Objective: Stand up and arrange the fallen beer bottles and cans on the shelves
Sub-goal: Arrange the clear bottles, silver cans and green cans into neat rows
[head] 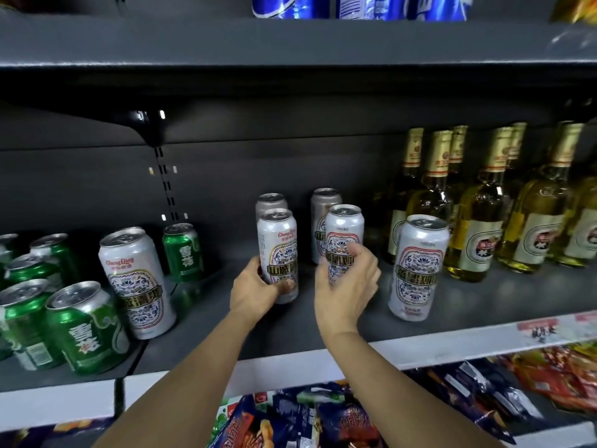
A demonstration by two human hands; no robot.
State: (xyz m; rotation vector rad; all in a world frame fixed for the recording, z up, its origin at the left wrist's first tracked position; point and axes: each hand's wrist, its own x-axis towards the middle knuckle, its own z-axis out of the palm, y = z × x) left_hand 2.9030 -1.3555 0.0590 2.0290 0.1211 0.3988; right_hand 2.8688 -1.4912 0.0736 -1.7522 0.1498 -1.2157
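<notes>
Our left hand [255,287] grips one upright white can [278,250]. Our right hand [345,279] grips another can [344,234] just right of it.

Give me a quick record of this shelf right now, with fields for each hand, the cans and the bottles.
left hand: grips an upright white can
right hand: holds a second white can, upright
other white cans: four more, all standing
green cans: upright, left end of shelf
bottles: standing, right end
fallen items: none visible
</notes>
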